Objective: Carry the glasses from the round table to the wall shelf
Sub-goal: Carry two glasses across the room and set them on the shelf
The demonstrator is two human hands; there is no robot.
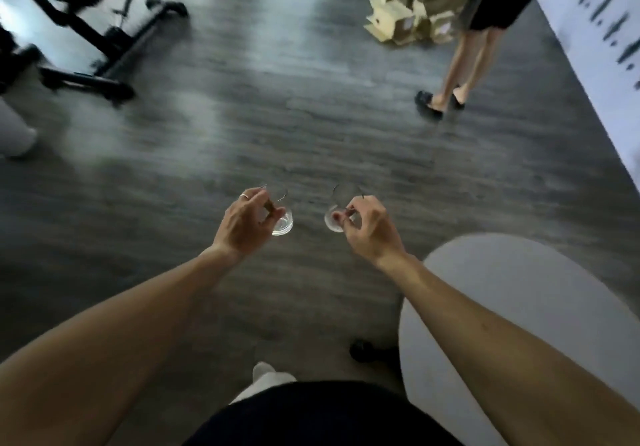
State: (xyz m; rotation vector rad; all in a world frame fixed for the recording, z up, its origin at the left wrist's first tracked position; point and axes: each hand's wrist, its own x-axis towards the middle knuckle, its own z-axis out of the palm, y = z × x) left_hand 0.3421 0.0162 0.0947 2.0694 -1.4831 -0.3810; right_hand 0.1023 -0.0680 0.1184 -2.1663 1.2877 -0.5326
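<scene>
My left hand [244, 223] grips a clear glass [282, 218] from the side, thumb and fingers around it, a ring on one finger. My right hand [369, 225] holds a second clear glass [337, 211] by its side, tilted slightly. Both glasses hang in the air above the dark wooden floor, about a hand's width apart. The round white table [512, 307] lies at the lower right, under my right forearm. No wall shelf is in view.
Another person's legs in dark shoes [446, 95] stand ahead to the right, beside a pile of cardboard boxes [408, 15]. A black wheeled frame [104, 40] occupies the upper left. A white patterned wall or panel [602, 47] runs along the right.
</scene>
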